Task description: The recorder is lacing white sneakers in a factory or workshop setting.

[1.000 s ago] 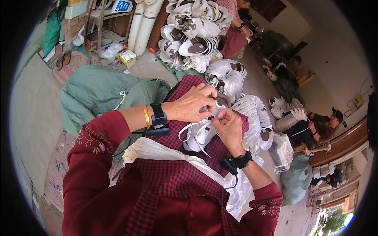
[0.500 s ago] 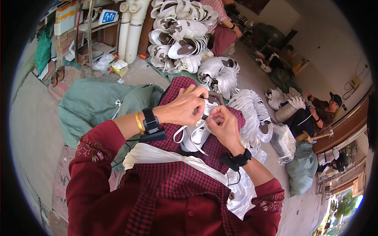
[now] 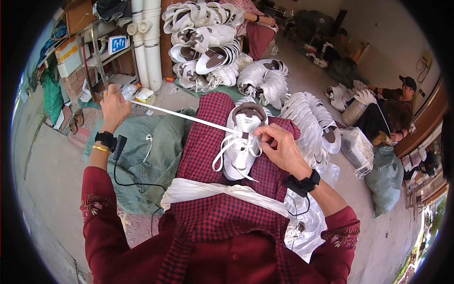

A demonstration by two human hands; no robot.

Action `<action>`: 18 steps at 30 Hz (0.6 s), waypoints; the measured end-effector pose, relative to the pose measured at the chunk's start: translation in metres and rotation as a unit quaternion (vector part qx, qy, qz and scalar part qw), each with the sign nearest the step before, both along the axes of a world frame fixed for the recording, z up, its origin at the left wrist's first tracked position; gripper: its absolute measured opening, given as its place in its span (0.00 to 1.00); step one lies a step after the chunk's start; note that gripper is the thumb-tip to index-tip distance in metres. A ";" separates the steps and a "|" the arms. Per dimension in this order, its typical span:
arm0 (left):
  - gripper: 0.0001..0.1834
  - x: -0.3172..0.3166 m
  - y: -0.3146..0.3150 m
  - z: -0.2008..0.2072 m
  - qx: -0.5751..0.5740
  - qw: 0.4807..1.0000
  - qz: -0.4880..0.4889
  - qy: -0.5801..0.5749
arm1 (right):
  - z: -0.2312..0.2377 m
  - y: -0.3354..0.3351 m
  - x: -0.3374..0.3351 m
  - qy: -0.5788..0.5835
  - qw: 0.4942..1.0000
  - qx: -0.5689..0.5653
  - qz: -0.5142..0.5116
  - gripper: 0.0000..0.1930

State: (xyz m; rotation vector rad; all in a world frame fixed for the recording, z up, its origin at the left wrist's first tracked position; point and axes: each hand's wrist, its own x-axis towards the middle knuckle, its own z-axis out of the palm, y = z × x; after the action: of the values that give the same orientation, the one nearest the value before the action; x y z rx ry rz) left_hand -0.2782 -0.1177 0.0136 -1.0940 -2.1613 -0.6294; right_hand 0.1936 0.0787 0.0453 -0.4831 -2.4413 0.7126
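A white sneaker [image 3: 235,163] with a brown lining rests on my lap, on a red-and-black checked apron [image 3: 203,151]. Its white shoelace [image 3: 184,116] runs taut from the eyelets up to my left hand [image 3: 115,106], which grips the lace well out to the left. At the right side of the shoe's throat, my right hand [image 3: 282,147] has its thumb and forefinger pinched together; what they hold is too small to make out. Loose loops of lace lie over the front of the shoe. A bundle of white laces [image 3: 227,193] lies across my lap nearer to me.
Stacks of white sneakers [image 3: 203,42] stand ahead, with more nested shoes [image 3: 309,125] to the right. A green sack [image 3: 142,156] lies at the left. Beyond are white pipes [image 3: 150,52] and a metal shelf [image 3: 101,59]. Another person [image 3: 397,106] sits at the right with shoes.
My left hand has swung away from the shoe to the far left, drawing a lace out straight. My right hand stays by the shoe, slightly further right. The view has shifted a little.
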 end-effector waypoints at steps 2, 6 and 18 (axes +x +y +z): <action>0.07 -0.042 -0.023 -0.001 -0.023 0.997 0.076 0.001 | 0.003 0.001 -0.002 -0.018 1.000 0.002 0.017 0.19; 0.10 -0.053 -0.016 -0.018 -0.031 0.999 0.009 -0.017 | 0.002 0.005 -0.015 -0.006 0.998 0.026 0.051 0.19; 0.11 0.203 0.103 -0.004 0.009 0.879 -0.452 -0.152 | -0.006 0.011 -0.008 -0.005 0.992 -0.108 0.063 0.20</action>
State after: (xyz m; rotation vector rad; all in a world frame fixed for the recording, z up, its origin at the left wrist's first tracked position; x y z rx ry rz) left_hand -0.0754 -0.0149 0.0096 -2.1236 -1.7660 -1.2882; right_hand 0.1852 0.0894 0.0394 -0.4163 -2.4323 1.0370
